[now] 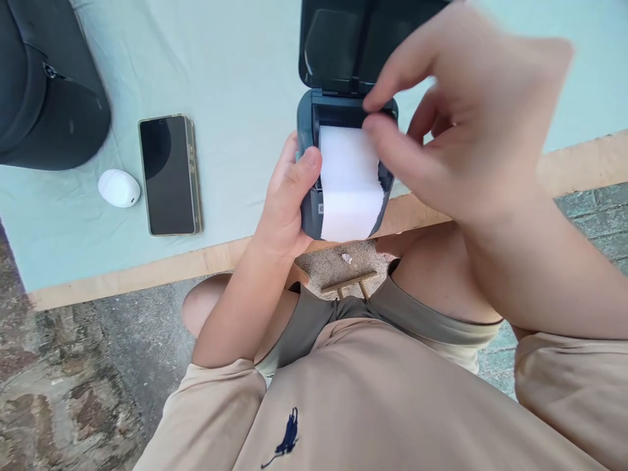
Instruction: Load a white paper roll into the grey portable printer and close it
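Note:
A small dark portable printer (pixel 305 219) is tilted up at the table's front edge, its dark see-through lid (pixel 338 49) swung open at the far side. My left hand (pixel 289 203) grips the printer's left side, thumb on the rim near the paper. White paper (pixel 350 176) from inside the printer hangs over its near edge, with a ragged right side. Over the printer's right side is my right hand (pixel 466 124), partly blurred. Its thumb and forefinger tips are slightly apart by the paper's upper right corner, with nothing visible between them; the other fingers curl inward.
On the pale cloth-covered table (pixel 235 131) lie a phone (pixel 169 173) and a white earbud case (pixel 118 188). A black zippered bag (pixel 53 98) stands at the far left. The wooden table edge (pixel 147 275) runs in front of my lap.

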A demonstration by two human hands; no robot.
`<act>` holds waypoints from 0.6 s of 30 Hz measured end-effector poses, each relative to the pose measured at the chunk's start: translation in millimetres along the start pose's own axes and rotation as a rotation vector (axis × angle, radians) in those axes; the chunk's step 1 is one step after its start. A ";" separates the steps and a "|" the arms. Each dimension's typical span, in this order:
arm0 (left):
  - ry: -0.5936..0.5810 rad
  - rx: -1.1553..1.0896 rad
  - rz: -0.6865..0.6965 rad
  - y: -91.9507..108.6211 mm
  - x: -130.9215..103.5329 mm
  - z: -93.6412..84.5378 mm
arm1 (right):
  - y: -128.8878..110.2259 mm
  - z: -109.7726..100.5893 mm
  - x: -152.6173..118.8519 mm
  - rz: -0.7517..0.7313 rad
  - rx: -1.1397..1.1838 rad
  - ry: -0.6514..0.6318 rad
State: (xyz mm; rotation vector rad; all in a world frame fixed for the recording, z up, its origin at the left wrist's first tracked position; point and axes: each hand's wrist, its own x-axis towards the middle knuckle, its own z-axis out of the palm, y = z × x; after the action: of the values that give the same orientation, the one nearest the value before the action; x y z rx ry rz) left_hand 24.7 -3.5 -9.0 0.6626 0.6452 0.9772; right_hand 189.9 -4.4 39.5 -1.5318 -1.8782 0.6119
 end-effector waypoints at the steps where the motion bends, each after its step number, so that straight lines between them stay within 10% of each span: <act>1: 0.003 -0.002 -0.013 0.0 -0.3 0.2 | 1.2 0.7 0.2 -0.075 -0.173 0.005; 10: -0.025 0.027 0.021 -1.6 0.6 -2.5 | -8.4 3.0 3.8 -0.061 -0.612 -0.197; 18: -0.017 -0.007 -0.036 -0.9 -0.9 -4.2 | -0.5 -20.1 -10.1 -0.158 -0.063 -0.115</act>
State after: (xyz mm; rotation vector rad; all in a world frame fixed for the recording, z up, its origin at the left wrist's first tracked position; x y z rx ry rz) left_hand 21.7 -3.8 -12.2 0.6508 0.6363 0.9394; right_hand 205.3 -15.1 52.0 -1.3956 -2.1001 0.5845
